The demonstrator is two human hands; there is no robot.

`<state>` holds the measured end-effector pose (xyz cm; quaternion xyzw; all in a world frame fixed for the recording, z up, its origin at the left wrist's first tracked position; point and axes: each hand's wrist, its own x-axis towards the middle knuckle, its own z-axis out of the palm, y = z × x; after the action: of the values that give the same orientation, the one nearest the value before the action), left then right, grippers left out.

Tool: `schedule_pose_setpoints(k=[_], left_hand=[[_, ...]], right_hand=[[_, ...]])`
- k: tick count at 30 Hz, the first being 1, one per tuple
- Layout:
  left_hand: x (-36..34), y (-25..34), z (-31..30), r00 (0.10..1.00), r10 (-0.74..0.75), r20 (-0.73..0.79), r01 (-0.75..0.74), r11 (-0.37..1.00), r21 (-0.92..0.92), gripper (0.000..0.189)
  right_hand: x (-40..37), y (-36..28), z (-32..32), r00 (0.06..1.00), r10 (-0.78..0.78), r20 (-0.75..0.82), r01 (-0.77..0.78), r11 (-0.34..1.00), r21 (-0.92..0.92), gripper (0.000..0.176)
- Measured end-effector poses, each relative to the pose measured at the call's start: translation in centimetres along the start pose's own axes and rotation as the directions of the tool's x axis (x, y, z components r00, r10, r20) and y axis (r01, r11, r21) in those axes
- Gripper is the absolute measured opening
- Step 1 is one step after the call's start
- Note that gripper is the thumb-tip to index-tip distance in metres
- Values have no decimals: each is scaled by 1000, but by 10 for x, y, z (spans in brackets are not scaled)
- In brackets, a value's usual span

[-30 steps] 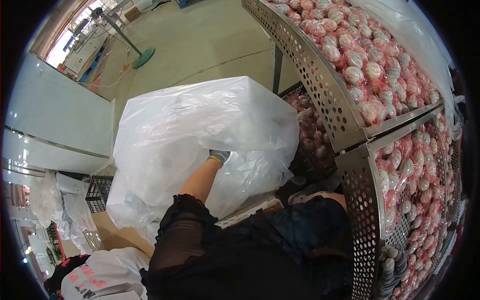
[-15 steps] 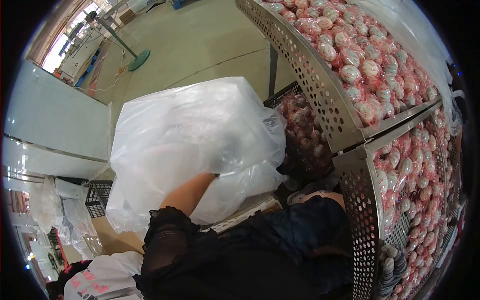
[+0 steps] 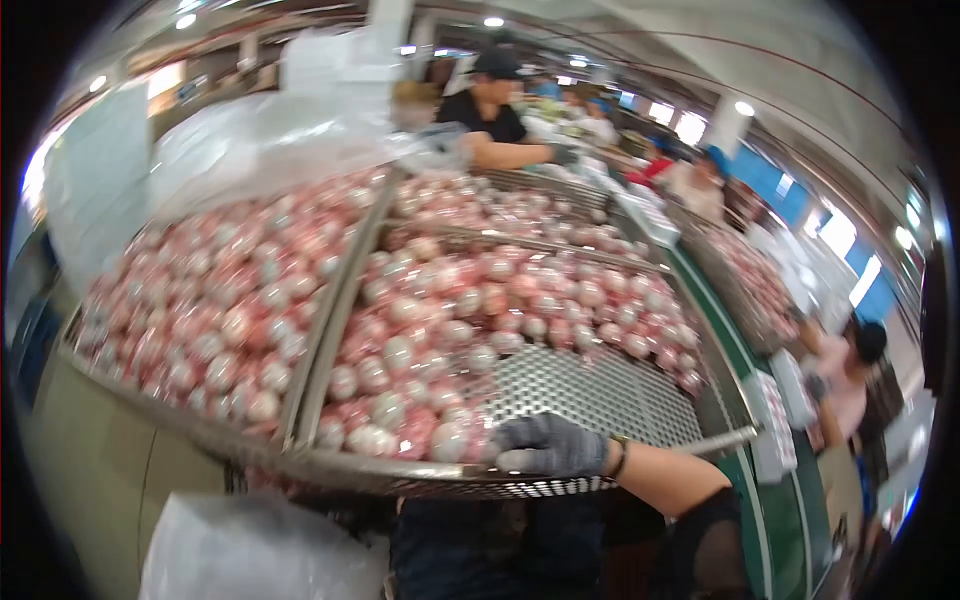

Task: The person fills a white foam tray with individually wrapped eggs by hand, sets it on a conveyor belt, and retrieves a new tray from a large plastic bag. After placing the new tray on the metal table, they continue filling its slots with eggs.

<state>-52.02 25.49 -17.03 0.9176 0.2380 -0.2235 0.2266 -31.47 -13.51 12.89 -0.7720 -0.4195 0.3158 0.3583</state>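
Observation:
My right hand (image 3: 555, 445), in a grey glove, is at the near rim of a perforated metal tray (image 3: 600, 395). Its fingers are curled in beside the wrapped egg-like pieces (image 3: 450, 440); whatever they hold, if anything, is hidden by the glove and blur. These pieces are pale and rounded, in clear film with red print, and heap up over the tray's left and far parts. Bare perforated metal shows just beyond my hand. My left hand is out of view. Below the rim at lower left lies a white plastic-covered bundle (image 3: 255, 555).
A metal divider (image 3: 335, 310) separates a second heaped section (image 3: 215, 320) on the left. Clear plastic sheeting (image 3: 270, 140) hangs along its far side. A person in a black cap (image 3: 490, 110) works across the tray. Right of it run a green conveyor (image 3: 745, 490) and white cartons (image 3: 770, 430).
My view has swung up and right, from the white bundle to the trays. My left hand, earlier at the bundle, has left view. My right hand remains by the tray rim.

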Motion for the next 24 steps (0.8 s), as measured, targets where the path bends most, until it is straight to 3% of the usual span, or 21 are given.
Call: schedule_pose_setpoints(k=[3, 6, 10, 24], left_hand=[[18, 26, -15, 998, 41, 41, -43, 998, 52, 67], [24, 46, -24, 994, 70, 84, -78, 993, 94, 69], [26, 59, -28, 988, 88, 128, -104, 987, 123, 71], [10, 60, -35, 973, 56, 223, -98, 978, 185, 80]], right_hand=[[1, 12, 5, 999, -37, -29, 41, 990, 134, 22], [-1, 5, 4, 992, -113, -56, 116, 992, 58, 22], [-1, 9, 6, 984, -167, -53, 174, 967, 185, 28], [-1, 9, 9, 958, -266, -107, 276, 955, 104, 23]])
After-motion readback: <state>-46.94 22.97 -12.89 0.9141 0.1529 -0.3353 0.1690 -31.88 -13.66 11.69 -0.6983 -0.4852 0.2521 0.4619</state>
